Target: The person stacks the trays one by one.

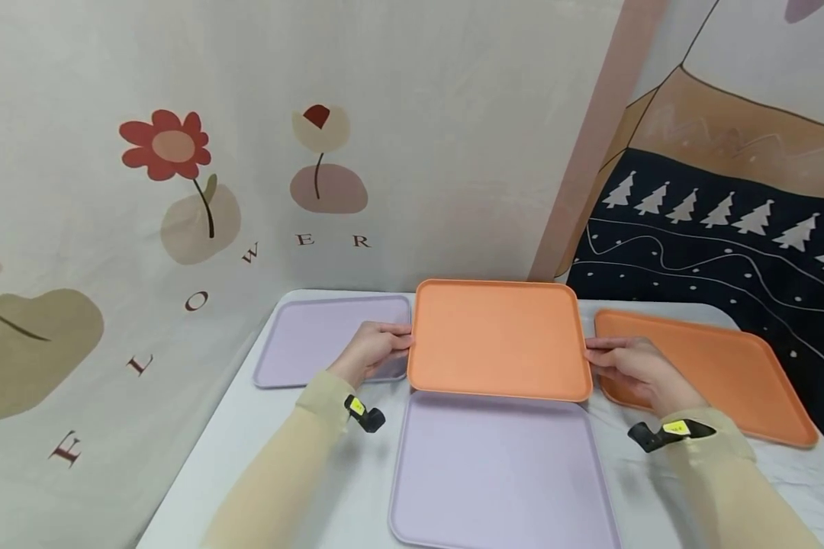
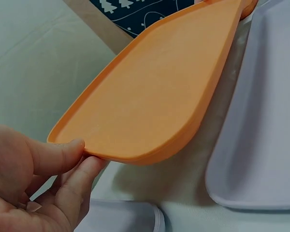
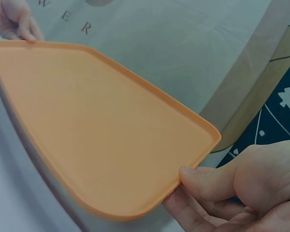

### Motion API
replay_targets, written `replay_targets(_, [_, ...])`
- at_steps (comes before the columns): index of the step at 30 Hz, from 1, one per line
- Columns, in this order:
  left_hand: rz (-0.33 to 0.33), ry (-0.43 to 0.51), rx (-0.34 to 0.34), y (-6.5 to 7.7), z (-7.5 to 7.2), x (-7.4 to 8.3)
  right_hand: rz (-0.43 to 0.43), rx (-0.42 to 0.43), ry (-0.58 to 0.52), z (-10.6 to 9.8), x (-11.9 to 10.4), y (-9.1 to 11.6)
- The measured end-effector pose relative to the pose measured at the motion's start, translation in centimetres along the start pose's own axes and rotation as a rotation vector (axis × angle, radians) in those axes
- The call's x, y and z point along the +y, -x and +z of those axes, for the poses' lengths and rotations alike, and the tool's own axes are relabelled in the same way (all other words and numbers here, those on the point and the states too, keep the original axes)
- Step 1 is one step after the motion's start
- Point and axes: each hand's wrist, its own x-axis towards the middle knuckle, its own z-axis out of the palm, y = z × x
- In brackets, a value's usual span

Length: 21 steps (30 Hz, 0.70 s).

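1. The orange tray [image 1: 500,339] is held in the air above the white table [image 1: 295,457], over the far edge of the near purple tray [image 1: 501,473]. The left hand [image 1: 371,352] pinches its left rim, thumb on top and fingers [image 2: 75,186] under. The right hand [image 1: 642,374] pinches the right rim in the same way, thumb [image 3: 208,181] on top.

2. Both grips hold only the thin rim, near the edge. I think the tray can slip out if 1 pinch becomes loose, and then it falls on the near purple tray below.

3. If 1 hand moves faster than the other, the tray tilts, as the wrist views already show it a little inclined. A tilted tray can knock the rim of the second orange tray [image 1: 721,374] at the right, or the far purple tray [image 1: 316,335] at the left, because both lie just beside the hands.

4. The table is covered closely with 3 trays, so a careless lowering puts the tray across 2 rims and it rocks.

5. Writing: the cloth wall [image 1: 247,137] at the left carries the letters F, L, O, W, E, R in a curve, near a painted red flower [image 1: 168,146]. Each wrist has a black band with a yellow tag [image 1: 676,428]; its text is too small to read. I see no brand on the trays.
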Motion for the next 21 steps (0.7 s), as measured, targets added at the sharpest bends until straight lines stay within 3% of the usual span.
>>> replay_targets(7, [0.003,0.013,-0.002,0.9,-0.6,0.3,-0.043,-0.049,-0.091,0.3,-0.5,1.1])
replay_targets(21, [0.025,0.039,-0.036,3.3,-1.2,1.6,-0.062,-0.089,-0.111,0.5,-1.7,3.1])
